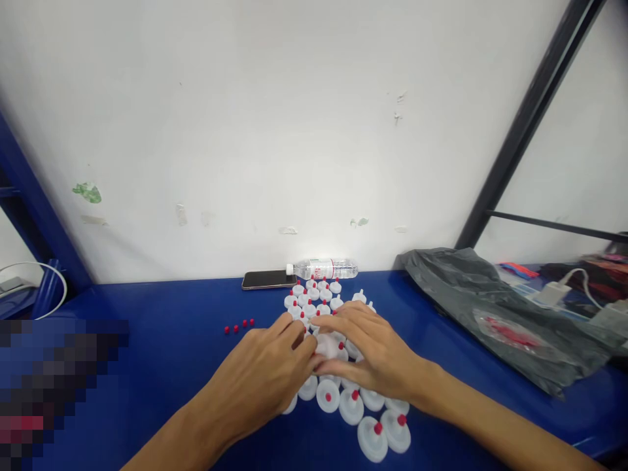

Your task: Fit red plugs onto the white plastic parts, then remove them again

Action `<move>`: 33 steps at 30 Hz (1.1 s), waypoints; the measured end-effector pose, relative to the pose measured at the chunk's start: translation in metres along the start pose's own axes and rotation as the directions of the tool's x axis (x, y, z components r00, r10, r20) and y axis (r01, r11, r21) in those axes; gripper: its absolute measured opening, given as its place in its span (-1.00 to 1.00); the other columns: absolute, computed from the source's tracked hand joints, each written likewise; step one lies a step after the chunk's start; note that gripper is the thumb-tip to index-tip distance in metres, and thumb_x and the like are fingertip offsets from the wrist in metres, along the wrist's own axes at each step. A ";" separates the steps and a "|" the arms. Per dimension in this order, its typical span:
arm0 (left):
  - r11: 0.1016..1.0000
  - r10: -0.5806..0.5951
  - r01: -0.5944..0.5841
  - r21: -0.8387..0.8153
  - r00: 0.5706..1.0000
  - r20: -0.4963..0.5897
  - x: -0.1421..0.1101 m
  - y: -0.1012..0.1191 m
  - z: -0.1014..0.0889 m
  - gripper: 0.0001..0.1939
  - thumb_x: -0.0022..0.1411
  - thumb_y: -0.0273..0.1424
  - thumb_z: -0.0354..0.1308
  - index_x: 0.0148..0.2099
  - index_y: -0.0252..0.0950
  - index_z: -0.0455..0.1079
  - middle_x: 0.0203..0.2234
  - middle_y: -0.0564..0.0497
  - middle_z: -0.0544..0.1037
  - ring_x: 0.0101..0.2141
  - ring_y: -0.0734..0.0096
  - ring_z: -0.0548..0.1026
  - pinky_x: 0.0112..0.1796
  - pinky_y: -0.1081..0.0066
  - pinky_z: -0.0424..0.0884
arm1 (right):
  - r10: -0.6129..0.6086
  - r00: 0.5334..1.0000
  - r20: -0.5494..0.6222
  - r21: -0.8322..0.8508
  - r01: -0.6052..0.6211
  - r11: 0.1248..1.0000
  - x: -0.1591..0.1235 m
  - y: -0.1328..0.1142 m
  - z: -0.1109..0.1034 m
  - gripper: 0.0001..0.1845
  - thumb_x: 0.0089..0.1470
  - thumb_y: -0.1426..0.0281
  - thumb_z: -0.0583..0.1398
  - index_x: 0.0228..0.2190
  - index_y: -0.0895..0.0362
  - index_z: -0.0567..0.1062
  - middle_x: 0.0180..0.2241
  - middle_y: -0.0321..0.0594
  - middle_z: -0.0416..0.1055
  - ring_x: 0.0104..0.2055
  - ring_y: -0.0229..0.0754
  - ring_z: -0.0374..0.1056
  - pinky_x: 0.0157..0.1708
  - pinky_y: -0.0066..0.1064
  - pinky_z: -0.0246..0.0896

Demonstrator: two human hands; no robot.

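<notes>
My right hand (377, 347) curves its thumb and fingers around a white round nozzle lid (328, 347), holding it above the others. My left hand (275, 360) is closed in a pinch at the left side of that lid. Its fingertips hide what they grip, though a trace of red shows there. Beneath and around both hands lie many white nozzle lids (328, 395), most with small red tips, a few at the back right with bare white nozzles. Several loose red caps (244, 323) lie in a row on the blue table, left of my left hand.
A black phone (269, 280) and a clear water bottle (328, 268) lie by the wall. On the right, a grey plastic bag (471, 314) carries a clear pouch of red pieces (513, 330). A white charger (554, 291) and cable sit behind it. Metal posts flank the blue table (161, 366).
</notes>
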State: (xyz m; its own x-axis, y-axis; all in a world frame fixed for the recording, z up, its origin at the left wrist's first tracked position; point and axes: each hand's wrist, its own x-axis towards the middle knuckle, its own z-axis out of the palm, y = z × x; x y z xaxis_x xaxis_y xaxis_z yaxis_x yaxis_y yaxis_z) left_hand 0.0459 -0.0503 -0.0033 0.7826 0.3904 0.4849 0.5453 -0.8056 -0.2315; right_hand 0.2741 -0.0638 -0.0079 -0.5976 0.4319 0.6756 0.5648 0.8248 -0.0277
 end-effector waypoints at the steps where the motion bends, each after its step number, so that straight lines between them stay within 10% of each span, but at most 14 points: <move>1: 1.000 0.017 -0.016 -0.015 1.000 0.013 0.000 0.002 0.001 -0.74 0.47 -0.35 -0.10 -0.28 -0.21 0.32 -0.41 -0.05 0.48 -0.38 0.29 0.36 -0.55 0.35 0.15 | -0.024 1.000 -0.018 0.004 0.024 1.000 0.001 -0.003 0.000 -0.46 0.23 0.16 0.27 0.15 0.10 0.35 -0.20 -0.12 0.56 -0.17 -0.08 0.47 -0.05 -0.19 0.37; 9: 0.896 -0.235 0.190 -0.402 0.970 -0.066 -0.005 -0.001 -0.005 -0.63 0.48 -0.38 -0.19 -0.45 -0.23 0.09 -0.61 0.13 0.31 -0.57 0.48 0.22 -0.50 0.38 0.10 | -0.073 0.997 -0.038 -0.126 0.068 0.990 0.001 0.014 -0.004 -0.77 0.29 0.37 0.21 -0.03 0.14 0.50 -0.17 -0.08 0.57 -0.14 -0.08 0.48 -0.10 -0.20 0.41; 14: 0.708 -0.661 0.619 -0.339 0.750 -0.011 -0.013 -0.053 -0.027 -0.55 0.46 -0.14 -0.21 -0.48 -0.21 0.04 -0.65 0.15 0.21 -0.59 0.46 0.21 -0.50 0.41 0.11 | 0.306 0.934 -0.186 -0.159 -0.336 0.928 -0.005 0.066 -0.019 -0.86 0.29 0.30 0.21 -0.17 0.08 0.51 -0.18 -0.16 0.56 -0.16 -0.07 0.50 -0.14 -0.22 0.42; 18: 0.706 -0.706 0.708 0.031 0.699 0.119 -0.027 -0.097 -0.017 -0.64 0.41 -0.22 -0.19 -0.29 -0.22 0.35 -0.35 -0.04 0.52 -0.31 0.19 0.48 -0.37 0.32 0.24 | 0.473 0.874 -0.111 -0.057 -0.480 0.875 -0.005 0.082 -0.023 -0.85 0.30 0.25 0.19 -0.22 0.05 0.49 -0.21 -0.25 0.57 -0.17 -0.07 0.50 -0.14 -0.24 0.37; 24: 0.730 -0.663 0.679 0.078 0.676 0.322 -0.046 -0.118 0.008 -0.59 0.34 -0.34 -0.19 -0.05 -0.23 0.49 -0.05 -0.17 0.55 -0.07 0.00 0.53 -0.19 0.17 0.37 | 0.448 0.893 0.052 -0.081 -0.443 0.893 -0.009 0.080 -0.012 -0.84 0.26 0.24 0.23 -0.27 0.05 0.56 -0.17 -0.18 0.55 -0.13 -0.04 0.46 -0.10 -0.19 0.31; 33: 0.670 -0.701 0.739 0.069 0.600 0.385 -0.049 -0.125 -0.002 -0.75 0.21 -0.31 0.03 -0.21 -0.14 0.53 -0.22 -0.06 0.66 -0.19 0.01 0.58 -0.30 0.23 0.35 | 0.394 0.900 0.189 -0.112 -0.379 0.919 -0.013 0.083 -0.004 -0.88 0.22 0.31 0.27 -0.29 0.04 0.63 -0.29 -0.26 0.63 -0.22 -0.06 0.50 -0.07 -0.17 0.27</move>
State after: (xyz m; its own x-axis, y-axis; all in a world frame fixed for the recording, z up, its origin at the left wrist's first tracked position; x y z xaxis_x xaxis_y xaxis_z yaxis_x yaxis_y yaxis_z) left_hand -0.0609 0.0301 0.0036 0.2025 0.9708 0.1284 0.9646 -0.2203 0.1447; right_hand 0.3309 -0.0022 -0.0158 -0.4225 0.7823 0.4577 0.8089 0.5533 -0.1988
